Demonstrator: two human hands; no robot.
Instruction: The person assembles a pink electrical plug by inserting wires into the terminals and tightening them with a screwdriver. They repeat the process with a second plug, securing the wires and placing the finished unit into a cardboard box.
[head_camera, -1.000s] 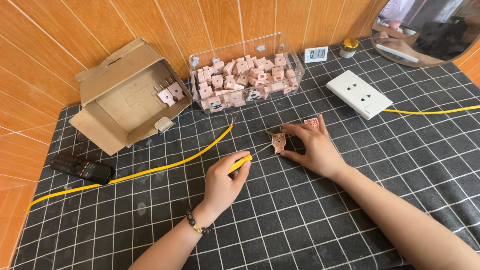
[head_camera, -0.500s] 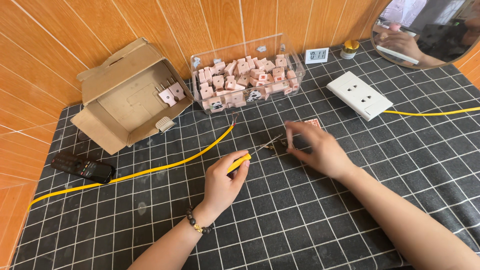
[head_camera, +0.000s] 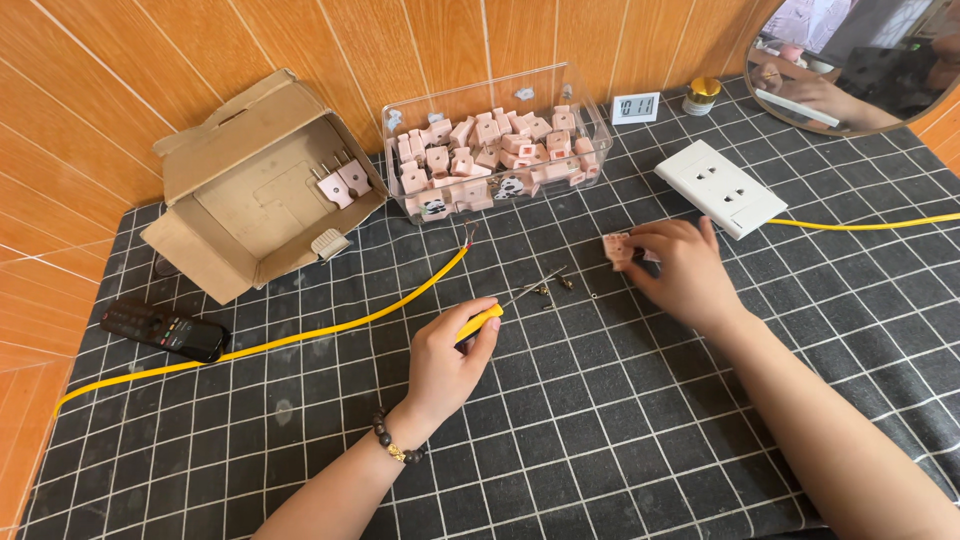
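Observation:
My left hand grips a yellow-handled screwdriver whose thin shaft points up-right toward a few small metal screws lying on the black grid mat. My right hand rests on the mat to the right of those screws, its fingers holding a small pink plug part. A yellow cable with bared wire ends runs from the left edge up to just below the clear box.
A clear plastic box of pink plug parts stands at the back. An open cardboard box with two pink plugs lies back left, a black remote left, a white wall socket with yellow cable right, a small clock and round mirror behind.
My right hand has shifted to the right, away from the screwdriver tip, carrying the pink part with it. Small metal screws now lie exposed on the mat. My left hand has stayed put.

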